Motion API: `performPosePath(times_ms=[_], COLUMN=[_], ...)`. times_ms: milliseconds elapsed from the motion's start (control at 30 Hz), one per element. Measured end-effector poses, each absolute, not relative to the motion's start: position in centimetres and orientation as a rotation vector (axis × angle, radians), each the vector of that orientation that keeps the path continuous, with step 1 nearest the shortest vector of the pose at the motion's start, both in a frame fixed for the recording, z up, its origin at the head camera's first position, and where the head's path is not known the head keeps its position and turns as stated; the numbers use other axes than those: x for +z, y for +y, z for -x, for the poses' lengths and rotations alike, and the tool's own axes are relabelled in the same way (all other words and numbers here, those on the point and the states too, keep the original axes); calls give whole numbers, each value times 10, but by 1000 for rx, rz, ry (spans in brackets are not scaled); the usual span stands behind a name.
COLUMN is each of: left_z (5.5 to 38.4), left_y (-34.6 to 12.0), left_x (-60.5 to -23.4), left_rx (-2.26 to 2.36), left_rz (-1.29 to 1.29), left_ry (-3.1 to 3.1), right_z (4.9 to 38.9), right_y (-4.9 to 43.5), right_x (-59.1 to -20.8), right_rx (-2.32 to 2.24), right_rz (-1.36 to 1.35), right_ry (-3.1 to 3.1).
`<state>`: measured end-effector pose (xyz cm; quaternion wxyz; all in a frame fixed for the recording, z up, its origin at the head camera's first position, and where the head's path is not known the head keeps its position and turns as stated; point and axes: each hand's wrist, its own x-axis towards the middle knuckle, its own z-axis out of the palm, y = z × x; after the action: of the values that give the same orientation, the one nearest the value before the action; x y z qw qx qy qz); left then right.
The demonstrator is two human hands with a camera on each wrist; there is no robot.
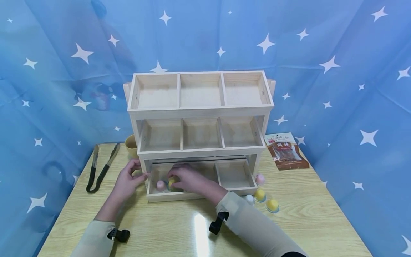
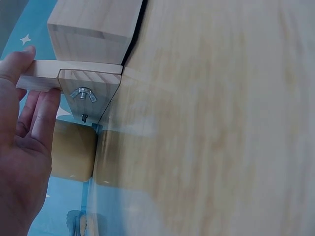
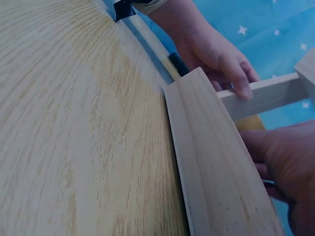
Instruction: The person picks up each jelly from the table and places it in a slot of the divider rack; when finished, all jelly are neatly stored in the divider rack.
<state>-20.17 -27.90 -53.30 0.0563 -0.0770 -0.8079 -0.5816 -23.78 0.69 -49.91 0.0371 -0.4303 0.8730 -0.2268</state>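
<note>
A pale wooden three-tier rack (image 1: pixel 199 113) stands on the table, each tier split into compartments. My left hand (image 1: pixel 128 180) grips the rack's left side post (image 2: pixel 42 69), thumb on one side and fingers on the other. My right hand (image 1: pixel 191 177) reaches into the bottom tier's left compartment and holds a small yellow ball (image 1: pixel 171 181) with a bluish rim. Beside it in that compartment lies a pink ball (image 1: pixel 161 185). In the right wrist view, the tray's front board (image 3: pixel 216 157) hides the right hand's fingertips.
Two yellow balls (image 1: pixel 272 205), a white ball (image 1: pixel 249 199) and a pink ball (image 1: pixel 260 179) lie right of the rack. Behind them is a brown snack packet (image 1: pixel 285 151). Black-handled tongs (image 1: pixel 100 171) and a tan cup (image 1: pixel 131 145) are at the left.
</note>
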Motion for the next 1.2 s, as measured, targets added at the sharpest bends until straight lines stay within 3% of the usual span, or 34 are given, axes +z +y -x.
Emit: performPosePath(times_ms=[333,733,1200], left_z=[200,202,200], left_y=[-282,-274,-279], left_x=[-535,-532,-534], left_rx=[-1775,-1797,-1797], left_rz=[239,240,246], left_ry=[-2434,-2444,-2437], right_z=[231,204,177], right_y=[13,53,148], right_x=[-490,-477,-483], right_rx=[-815,-1000,-1175], right_rz=[1295,1353,1353], right_ry=[2647,2738,2891])
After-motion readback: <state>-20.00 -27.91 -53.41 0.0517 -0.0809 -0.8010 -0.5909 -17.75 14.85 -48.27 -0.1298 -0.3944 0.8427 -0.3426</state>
